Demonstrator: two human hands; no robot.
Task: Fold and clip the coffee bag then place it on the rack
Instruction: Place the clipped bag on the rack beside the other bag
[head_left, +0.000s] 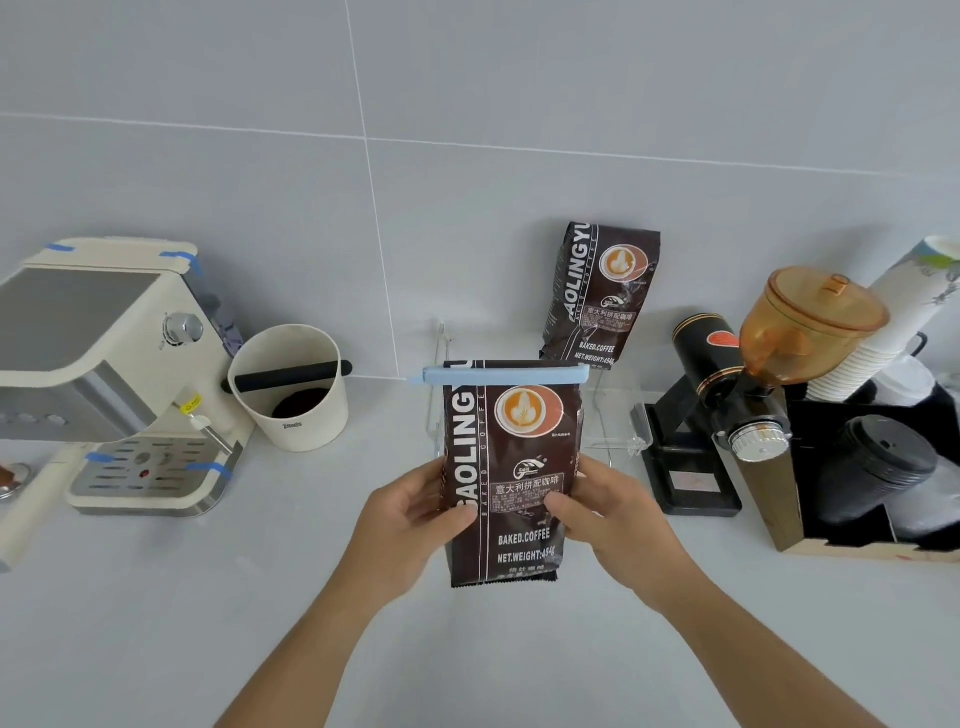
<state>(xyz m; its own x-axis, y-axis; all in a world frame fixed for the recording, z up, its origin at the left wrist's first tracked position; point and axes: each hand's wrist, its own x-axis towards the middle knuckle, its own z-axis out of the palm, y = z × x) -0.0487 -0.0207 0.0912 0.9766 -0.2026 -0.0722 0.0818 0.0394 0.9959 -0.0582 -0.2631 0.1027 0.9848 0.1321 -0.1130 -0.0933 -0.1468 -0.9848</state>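
The pale desk (156, 597) spreads under both hands and carries everything. Far out to the left of the fingers stands the cream espresso machine (104, 374), with a cream knock box (291, 389) between it and the hands. To the right of the fingers stands a black grinder (727, 395) with an amber hopper, and beyond it a stack of paper cups (893, 322). Behind and above the fingers a second coffee bag (600, 296) stands upright against the wall, in a clear rack (618, 415) whose wires show just behind the held bag.

The coffee bag (511, 467) is upright between the two hands, lifted off the desk. The left hand (410, 519) grips its left edge and the right hand (608, 519) its right edge, thumbs on the printed front, the other fingers (563, 506) curled round behind, clamped on the bag. A light blue clip (506, 375) lies closed across the folded top, well above the fingers.
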